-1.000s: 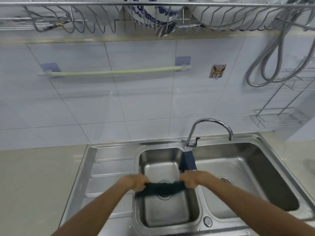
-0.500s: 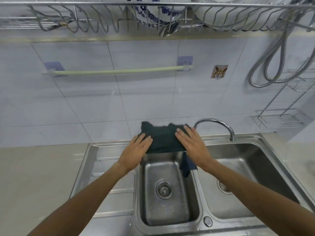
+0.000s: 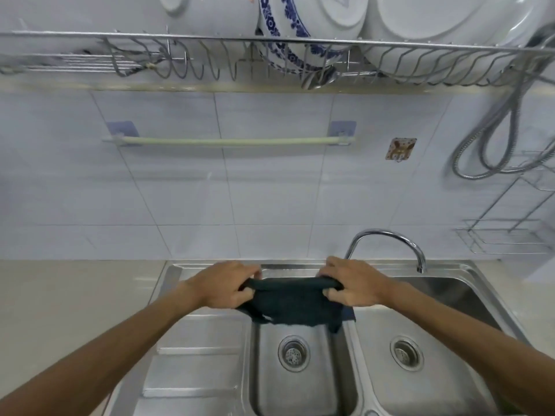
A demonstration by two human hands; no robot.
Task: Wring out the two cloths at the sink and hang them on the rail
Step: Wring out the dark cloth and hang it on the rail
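A dark green cloth [image 3: 289, 304] hangs spread between my two hands above the left basin of the steel double sink [image 3: 468, 277]. My left hand [image 3: 223, 285] grips its left top corner and my right hand [image 3: 353, 285] grips its right top corner. A sliver of a blue cloth [image 3: 349, 314] shows behind the green one, draped over the divider between the basins. The pale green rail [image 3: 231, 142] is on the tiled wall above, bare, well above my hands.
The chrome tap [image 3: 390, 237] curves over the right basin just behind my right hand. A wire dish rack [image 3: 210, 64] with bowls and plates hangs above the rail. A shower hose [image 3: 492, 151] and wire shelves [image 3: 504, 241] are on the right wall. A drainboard [image 3: 195, 355] lies left of the sink.
A second ago both hands held the green cloth twisted low over the left basin. They lifted it toward the wall and now hold it spread by its top corners.
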